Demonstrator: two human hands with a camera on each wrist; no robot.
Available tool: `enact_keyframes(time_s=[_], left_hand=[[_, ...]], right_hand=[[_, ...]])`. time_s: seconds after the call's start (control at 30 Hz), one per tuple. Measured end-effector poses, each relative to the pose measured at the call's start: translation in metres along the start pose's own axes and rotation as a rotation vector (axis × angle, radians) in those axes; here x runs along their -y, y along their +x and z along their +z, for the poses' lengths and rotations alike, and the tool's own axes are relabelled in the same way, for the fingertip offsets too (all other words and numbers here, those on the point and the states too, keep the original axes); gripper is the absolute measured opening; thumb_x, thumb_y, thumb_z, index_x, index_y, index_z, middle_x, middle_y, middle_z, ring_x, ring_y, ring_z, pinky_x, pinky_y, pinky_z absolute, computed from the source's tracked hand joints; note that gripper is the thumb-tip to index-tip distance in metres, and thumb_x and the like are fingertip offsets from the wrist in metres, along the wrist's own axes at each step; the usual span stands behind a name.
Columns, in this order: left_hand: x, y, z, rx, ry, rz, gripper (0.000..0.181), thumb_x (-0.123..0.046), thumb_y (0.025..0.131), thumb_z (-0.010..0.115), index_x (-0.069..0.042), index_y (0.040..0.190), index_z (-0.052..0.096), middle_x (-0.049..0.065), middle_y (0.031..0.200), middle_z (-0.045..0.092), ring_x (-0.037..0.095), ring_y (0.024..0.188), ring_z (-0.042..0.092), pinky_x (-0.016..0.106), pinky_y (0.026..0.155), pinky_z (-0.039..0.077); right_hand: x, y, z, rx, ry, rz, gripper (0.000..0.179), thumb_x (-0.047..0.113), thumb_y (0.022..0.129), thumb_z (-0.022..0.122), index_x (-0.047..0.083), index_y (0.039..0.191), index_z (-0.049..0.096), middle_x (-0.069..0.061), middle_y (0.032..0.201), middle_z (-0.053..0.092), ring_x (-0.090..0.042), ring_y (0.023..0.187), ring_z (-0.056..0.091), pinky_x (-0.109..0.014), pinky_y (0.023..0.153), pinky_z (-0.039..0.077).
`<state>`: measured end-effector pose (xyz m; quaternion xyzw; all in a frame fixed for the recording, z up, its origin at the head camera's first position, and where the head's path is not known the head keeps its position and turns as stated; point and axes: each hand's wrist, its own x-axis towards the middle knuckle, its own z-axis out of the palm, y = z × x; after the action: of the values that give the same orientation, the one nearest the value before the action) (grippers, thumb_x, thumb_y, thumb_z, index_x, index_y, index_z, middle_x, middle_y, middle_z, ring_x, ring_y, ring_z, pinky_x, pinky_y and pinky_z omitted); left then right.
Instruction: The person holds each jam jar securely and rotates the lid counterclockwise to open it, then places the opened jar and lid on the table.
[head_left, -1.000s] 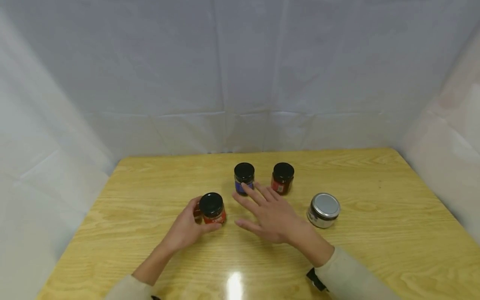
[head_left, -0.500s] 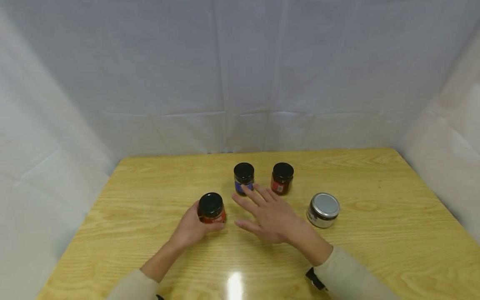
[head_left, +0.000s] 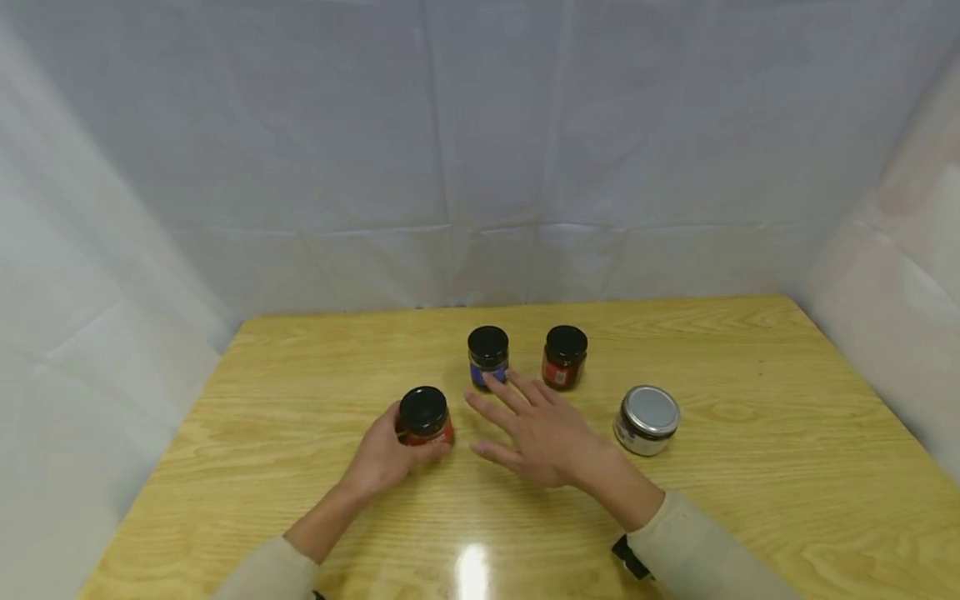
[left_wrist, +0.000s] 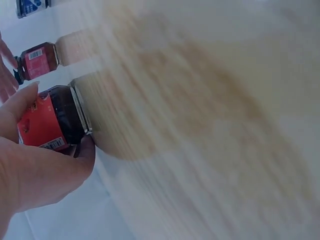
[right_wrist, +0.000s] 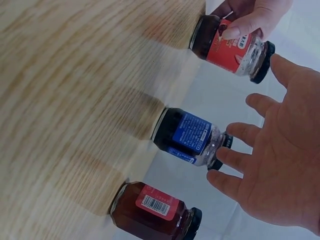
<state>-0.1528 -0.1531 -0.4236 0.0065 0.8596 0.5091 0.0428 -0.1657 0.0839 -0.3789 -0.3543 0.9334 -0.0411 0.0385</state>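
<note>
My left hand (head_left: pixel 382 458) grips a glass jar (head_left: pixel 423 410) with a black lid and a red label. Its thumb lies across the front of the label, and the other fingers are mostly hidden behind the glass. In the left wrist view this jar (left_wrist: pixel 55 117) has its base right at the tabletop. My right hand (head_left: pixel 536 433) is spread over the table with straight fingers and holds nothing. Its fingertips overlap a blue-labelled jar (head_left: pixel 488 346) in the head view; the right wrist view has them near that jar's (right_wrist: pixel 190 135) black lid.
A dark red jar (head_left: pixel 564 358) with a black lid stands right of the blue-labelled one. Farther right and closer is a squat jar (head_left: pixel 651 412) with a silver lid. White sheeting (head_left: pixel 480 167) encloses the wooden table (head_left: pixel 315 358) at the back and sides.
My left hand has shifted slightly right and wrapped further round the red-labelled jar, its thumb farther across the label. The jar has barely moved. My right hand stays almost still.
</note>
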Motion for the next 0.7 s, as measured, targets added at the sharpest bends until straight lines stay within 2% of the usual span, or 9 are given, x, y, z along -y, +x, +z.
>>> enact_keyframes(time_s=[0.27,0.43,0.57,0.7], left_hand=[[0.001,0.002,0.001,-0.038,-0.021,0.005,0.064,-0.018,0.073,0.085,-0.004,0.128,0.055,0.011,0.114,0.064,0.028,0.107,0.059,0.044,0.09,0.047],[-0.002,0.002,0.001,-0.061,-0.028,-0.002,0.06,-0.023,0.074,0.084,-0.004,0.124,0.058,0.01,0.111,0.065,0.027,0.105,0.06,0.044,0.088,0.048],[-0.006,0.0,-0.004,-0.063,-0.05,-0.015,0.06,-0.027,0.076,0.083,-0.006,0.126,0.057,0.01,0.114,0.063,0.027,0.108,0.058,0.045,0.09,0.047],[-0.013,-0.003,-0.012,-0.068,-0.074,0.004,0.059,-0.03,0.077,0.081,-0.008,0.126,0.057,0.01,0.116,0.061,0.027,0.11,0.056,0.045,0.092,0.046]], right_hand=[[-0.001,-0.001,-0.001,-0.004,0.008,0.004,0.064,0.062,0.098,0.023,0.03,0.154,0.017,-0.003,0.158,0.013,-0.029,0.143,0.011,-0.049,0.112,0.015],[-0.001,-0.002,-0.002,-0.036,-0.008,-0.004,0.064,0.062,0.098,0.022,0.03,0.154,0.019,-0.002,0.158,0.014,-0.028,0.143,0.013,-0.048,0.112,0.015],[-0.001,-0.003,-0.005,-0.059,0.003,-0.015,0.065,0.063,0.097,0.02,0.03,0.154,0.019,-0.001,0.158,0.014,-0.028,0.143,0.013,-0.049,0.112,0.017],[0.0,-0.005,-0.011,-0.062,0.032,-0.012,0.066,0.064,0.097,0.02,0.03,0.153,0.019,0.0,0.158,0.014,-0.027,0.143,0.014,-0.049,0.111,0.019]])
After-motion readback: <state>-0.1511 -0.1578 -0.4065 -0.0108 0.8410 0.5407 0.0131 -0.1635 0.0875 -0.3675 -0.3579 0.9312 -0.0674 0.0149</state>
